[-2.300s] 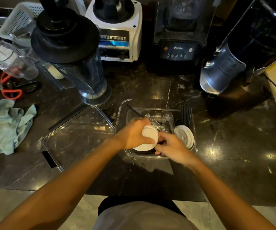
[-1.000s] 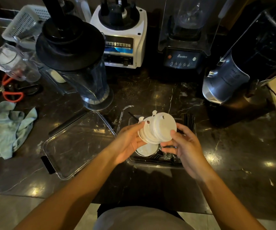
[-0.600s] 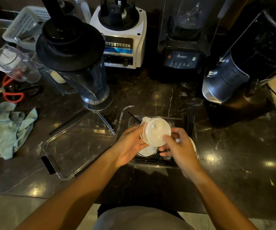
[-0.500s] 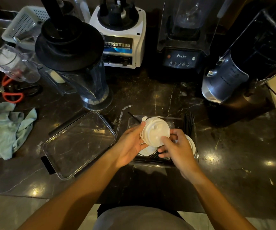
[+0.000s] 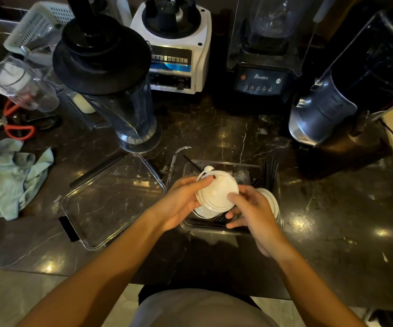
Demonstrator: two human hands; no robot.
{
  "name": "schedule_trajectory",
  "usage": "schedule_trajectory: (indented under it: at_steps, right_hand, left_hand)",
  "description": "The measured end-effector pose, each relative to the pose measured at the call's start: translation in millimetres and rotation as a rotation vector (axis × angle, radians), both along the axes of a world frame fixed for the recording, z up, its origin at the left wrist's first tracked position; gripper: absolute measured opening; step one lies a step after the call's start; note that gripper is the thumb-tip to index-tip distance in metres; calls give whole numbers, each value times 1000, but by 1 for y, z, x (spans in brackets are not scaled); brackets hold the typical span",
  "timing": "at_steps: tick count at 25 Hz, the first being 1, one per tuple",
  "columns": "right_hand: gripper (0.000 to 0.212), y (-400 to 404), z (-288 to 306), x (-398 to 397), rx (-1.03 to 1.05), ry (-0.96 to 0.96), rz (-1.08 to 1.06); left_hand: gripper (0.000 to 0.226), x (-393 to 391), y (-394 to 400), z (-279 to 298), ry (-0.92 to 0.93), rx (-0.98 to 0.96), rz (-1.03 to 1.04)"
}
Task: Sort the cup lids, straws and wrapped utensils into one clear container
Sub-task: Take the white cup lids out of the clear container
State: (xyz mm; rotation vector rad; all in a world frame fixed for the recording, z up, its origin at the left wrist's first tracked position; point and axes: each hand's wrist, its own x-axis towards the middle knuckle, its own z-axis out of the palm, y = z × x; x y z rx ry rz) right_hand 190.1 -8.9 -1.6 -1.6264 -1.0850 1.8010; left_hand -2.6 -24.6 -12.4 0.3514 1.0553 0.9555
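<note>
Dark marble worktop (image 5: 320, 232) carries a clear container (image 5: 279, 223) with black straws (image 5: 269, 171) inside. Above it, left hand (image 5: 181, 204) and right hand (image 5: 254, 213) both grip a stack of white lids (image 5: 215, 193), fingers curled round its rim.

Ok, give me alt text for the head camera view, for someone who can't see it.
Both hands, left hand and right hand, hold a stack of white cup lids over a clear container holding black straws and another lid. An empty clear tray lies to its left on a dark marble counter lined with blenders.
</note>
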Motion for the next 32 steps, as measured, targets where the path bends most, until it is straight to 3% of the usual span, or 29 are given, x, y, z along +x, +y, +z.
schedule_trajectory:
  at_steps: [3, 5, 7, 9, 11, 14, 16, 21, 26, 28, 32]
  right_hand:
    - [25, 0, 2, -4, -49, 125, 27]
    - [29, 4, -1, -9, -29, 95, 53]
    - [33, 8, -13, -12, 79, -128, 152]
    - [32, 12, -27, -14, 289, -512, 393]
    - [39, 12, -36, -19, 379, -748, 600]
    - [55, 9, -37, -33, 389, -886, 688]
    - [52, 8, -36, -39, 409, -920, 698]
    - [22, 9, -32, -38, 281, -628, 566]
    - [19, 11, 9, -10, 28, 34, -74]
    - [13, 4, 25, -11, -29, 258, -167]
    - [22, -16, 26, -32, -57, 191, -23]
  left_hand:
    - [45, -9, -6, -3, 36, 26, -32]
    - [46, -16, -11, -2, 72, 34, 44]
    - [44, -31, -16, 0, 77, 19, 195]
    - [36, -53, -24, 2, 52, 6, 319]
    - [30, -70, -32, 0, 63, -11, 383]
    - [26, -79, -45, -6, 120, -59, 451]
    - [30, -80, -53, -10, 121, -76, 456]
    - [27, -74, -65, -16, 84, -88, 450]
    - [27, -60, -62, -17, 31, -70, 429]
    - [36, -51, -56, -15, 20, -21, 375]
    - [38, -25, -44, -7, 50, 41, 236]
